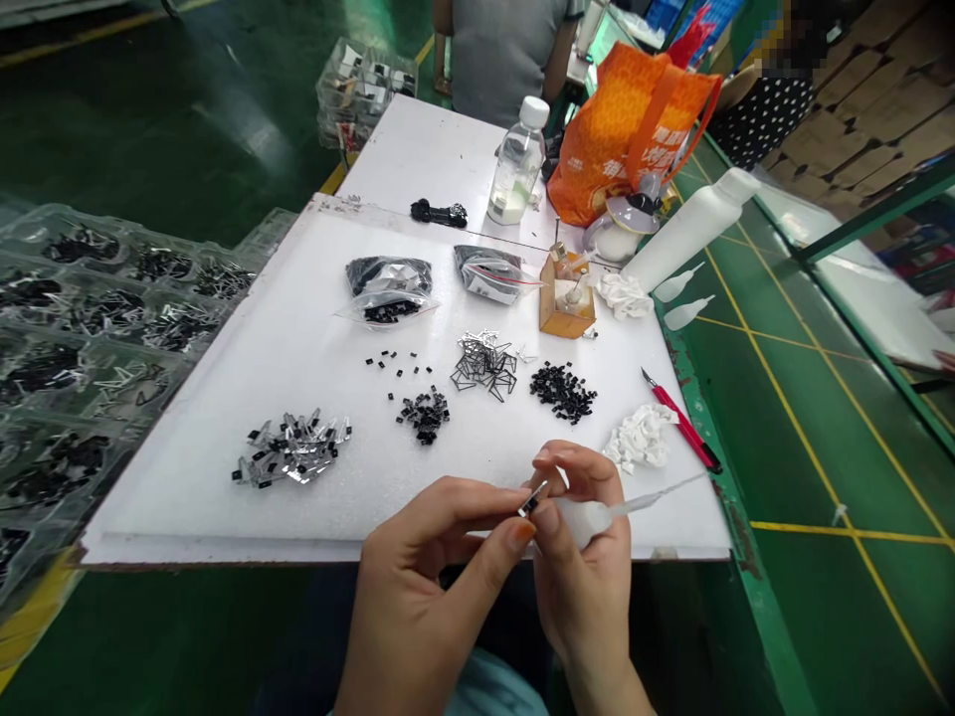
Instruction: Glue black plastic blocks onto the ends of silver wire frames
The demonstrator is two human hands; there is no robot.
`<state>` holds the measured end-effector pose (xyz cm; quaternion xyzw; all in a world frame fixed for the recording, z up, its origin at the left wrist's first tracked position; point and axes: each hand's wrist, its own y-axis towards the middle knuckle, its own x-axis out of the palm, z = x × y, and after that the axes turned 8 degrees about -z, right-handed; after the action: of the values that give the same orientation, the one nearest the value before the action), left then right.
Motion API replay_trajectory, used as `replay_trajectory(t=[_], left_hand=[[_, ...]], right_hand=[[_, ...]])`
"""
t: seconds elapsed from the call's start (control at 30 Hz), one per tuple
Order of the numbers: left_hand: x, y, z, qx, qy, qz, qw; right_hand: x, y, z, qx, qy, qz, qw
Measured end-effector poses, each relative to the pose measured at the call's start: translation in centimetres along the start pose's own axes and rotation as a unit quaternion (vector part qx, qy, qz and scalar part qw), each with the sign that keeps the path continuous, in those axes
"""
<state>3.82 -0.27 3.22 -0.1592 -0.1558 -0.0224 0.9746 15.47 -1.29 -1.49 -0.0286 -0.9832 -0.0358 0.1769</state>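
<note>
While the left hand [429, 582] pinches a tiny black component with metal leads [529, 505], the right hand [586, 587] clenches a white plastic dropper bottle [586, 519]. Both hover over a white foam board [186, 512].

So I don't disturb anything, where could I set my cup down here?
On the white foam board, left of the silvery parts pile, and left of the bagged black parts. It's crowded around the wire frames and small cardboard box.

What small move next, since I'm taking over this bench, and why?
Probably turn the white dropper bottle in the right hand so its thin nozzle reaches the small black part pinched by the left hand; the nozzle now points away from it.
</note>
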Motion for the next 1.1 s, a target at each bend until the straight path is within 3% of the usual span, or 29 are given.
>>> replay_trajectory(t=[0.07,0.13,0.2,0.27,0.33,0.4,0.5,0.57,0.83,0.97,1.1], left_hand=[[-0.1,0.2,-0.1,-0.04,-0.06,-0.004,0.997],[-0.5,0.5,-0.1,-0.085,-0.125,-0.028,0.988],[-0.8,0.8,0.0,-0.123,-0.189,-0.042,0.973],[-1.2,0.9,0.2,-0.151,-0.244,-0.041,0.957],[-1.4,0.9,0.6,-0.176,-0.285,-0.038,0.941],[-1.5,0.8,0.8,-0.195,-0.306,-0.04,0.931],[-1.8,0.6,1.0,-0.209,-0.321,-0.041,0.923],[-2.0,0.6,1.1,-0.211,-0.331,-0.041,0.919],[-2.1,0.4,1.2,-0.221,-0.353,-0.018,0.909],[-2.2,0.2,0.6,-0.222,-0.358,-0.015,0.907],[-2.1,0.4,0.4,-0.184,-0.335,-0.044,0.923]], right_hand=[[-0.3,0.7,-0.2,0.007,-0.003,-0.008,1.0],[-1.2,2.6,-0.8,0.006,-0.024,0.026,0.999],[-2.6,5.7,-1.6,-0.012,-0.068,0.084,0.994],[-4.5,9.9,-2.5,-0.063,-0.147,0.103,0.982],[-6.4,14.3,-3.2,-0.116,-0.25,0.098,0.956],[-7.9,17.9,-3.6,-0.127,-0.376,0.075,0.915],[-8.4,21.0,-3.8,-0.128,-0.503,0.007,0.855],[-8.0,21.5,-3.8,-0.132,-0.528,-0.01,0.839],[-7.0,21.5,-4.0,-0.168,-0.598,0.044,0.783],[-7.6,21.8,-3.5,-0.183,-0.601,0.052,0.777],[-7.7,21.8,-3.5,-0.191,-0.592,0.063,0.78]])
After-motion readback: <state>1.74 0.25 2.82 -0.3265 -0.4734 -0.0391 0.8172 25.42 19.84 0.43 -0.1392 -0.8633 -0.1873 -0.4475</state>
